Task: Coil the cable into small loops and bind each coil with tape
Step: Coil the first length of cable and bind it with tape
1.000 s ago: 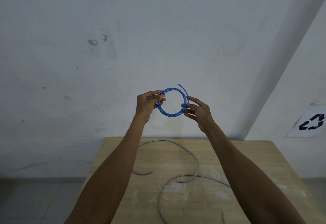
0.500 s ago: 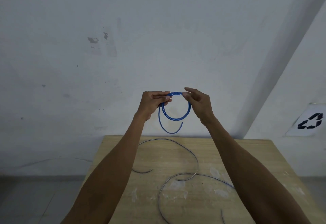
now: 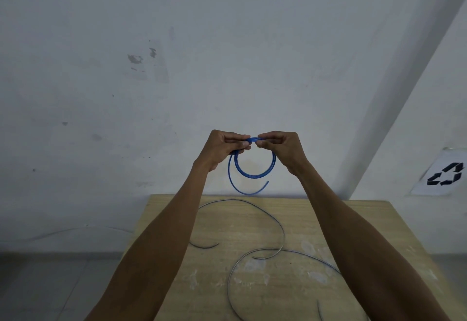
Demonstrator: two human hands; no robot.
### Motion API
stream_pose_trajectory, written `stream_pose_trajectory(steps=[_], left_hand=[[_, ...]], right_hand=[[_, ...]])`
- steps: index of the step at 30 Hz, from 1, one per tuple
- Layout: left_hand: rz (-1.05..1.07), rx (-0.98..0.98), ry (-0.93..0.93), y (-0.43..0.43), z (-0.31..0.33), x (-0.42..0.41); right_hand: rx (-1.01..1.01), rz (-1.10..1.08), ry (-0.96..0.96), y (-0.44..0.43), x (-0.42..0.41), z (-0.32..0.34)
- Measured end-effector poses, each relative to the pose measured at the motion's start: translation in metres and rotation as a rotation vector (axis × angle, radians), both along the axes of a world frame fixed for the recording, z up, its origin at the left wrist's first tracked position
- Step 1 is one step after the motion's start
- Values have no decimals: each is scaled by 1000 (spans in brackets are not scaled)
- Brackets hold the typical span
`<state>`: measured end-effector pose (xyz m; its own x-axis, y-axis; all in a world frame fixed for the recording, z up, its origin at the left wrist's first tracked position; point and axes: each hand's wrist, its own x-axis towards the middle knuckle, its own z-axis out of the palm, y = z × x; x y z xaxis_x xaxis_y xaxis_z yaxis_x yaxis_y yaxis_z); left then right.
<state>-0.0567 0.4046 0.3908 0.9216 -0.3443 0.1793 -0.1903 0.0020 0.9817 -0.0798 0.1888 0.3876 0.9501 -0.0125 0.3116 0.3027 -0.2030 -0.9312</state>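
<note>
Two hands are raised before a pale wall, with a small coil of blue cable held between them by its top.

The left hand (image 3: 222, 148) is closed round the gathered strands. The right hand (image 3: 280, 147) pinches the same bundle just beside it, so the fingertips of the two hands nearly meet. The blue cable (image 3: 255, 175) hangs below both hands as an upright ring seen face-on. One loose tail (image 3: 237, 189) is let out under the left hand, curves beneath the ring, and ends free on the right hand's side. That end is judged nearer the right hand, which seems better placed to gather it into the last loop. No tape can be seen. Lower down, grey cable (image 3: 278, 222) is spread on a wooden table (image 3: 353, 219), well apart from the hands.
</note>
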Motion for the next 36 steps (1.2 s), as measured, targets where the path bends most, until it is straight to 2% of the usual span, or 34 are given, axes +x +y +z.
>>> stream_pose_trajectory(steps=[12, 19, 36], left_hand=[[-83, 71, 11, 1, -1, 0], [-97, -2, 11, 0, 2, -1], [-4, 39, -38, -4, -3, 7]], right_hand=[[-290, 116, 57, -13, 0, 10], [-171, 53, 7, -13, -3, 12], [-149, 36, 17, -15, 0, 11]])
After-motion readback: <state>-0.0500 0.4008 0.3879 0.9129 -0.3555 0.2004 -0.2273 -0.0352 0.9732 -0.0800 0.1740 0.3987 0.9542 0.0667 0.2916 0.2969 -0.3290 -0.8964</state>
